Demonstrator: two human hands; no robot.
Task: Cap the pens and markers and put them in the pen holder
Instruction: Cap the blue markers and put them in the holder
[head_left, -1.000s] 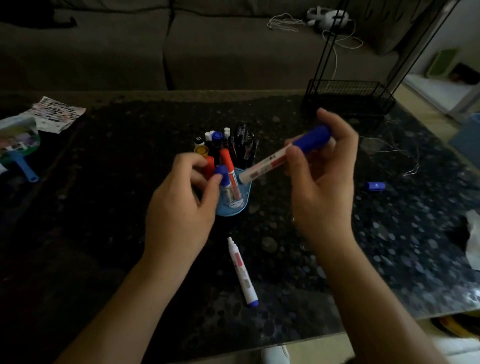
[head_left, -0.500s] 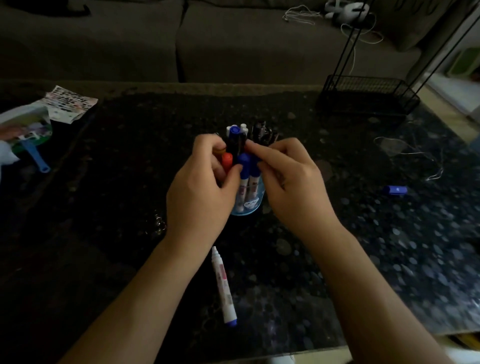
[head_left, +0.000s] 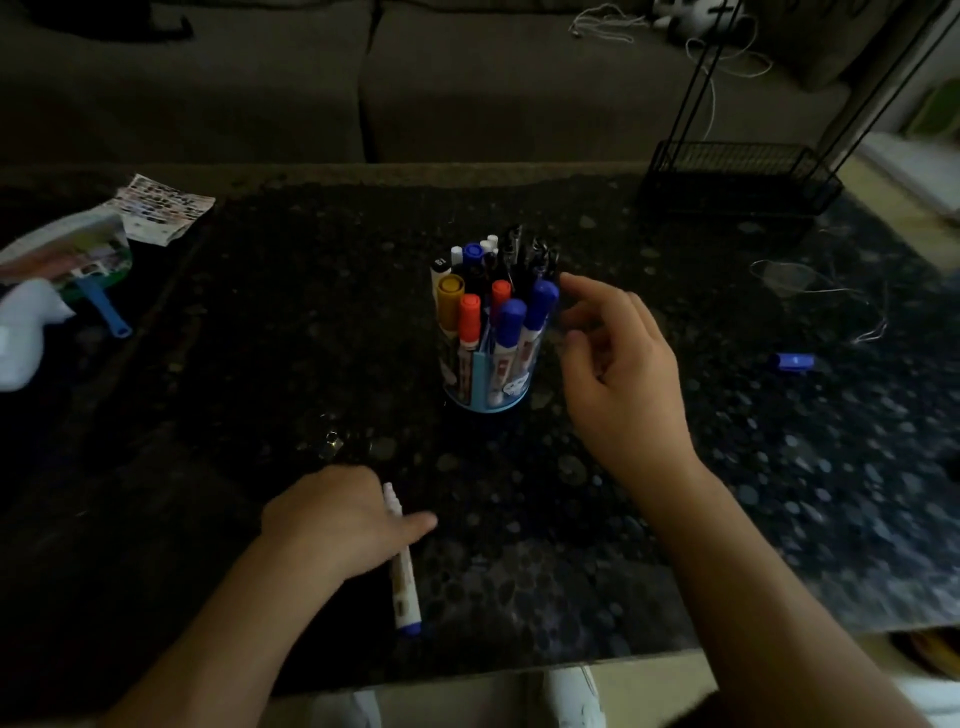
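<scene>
White marker (head_left: 404, 582), judged light, stiff and slick, was covered at its upper barrel by the left hand (head_left: 332, 525), grip unclear; right hand (head_left: 623, 374) was held open beside the pen holder (head_left: 498, 404)

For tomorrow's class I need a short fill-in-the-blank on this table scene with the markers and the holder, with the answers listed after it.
1. The pen holder stands ___ on the table.
2. The marker lying under the left hand has no ___ on its tip.
3. The loose cap lying on the table is ___ in colour.
4. The right hand, beside the holder, holds ___.

Missing words: upright; cap; blue; nothing.
</scene>
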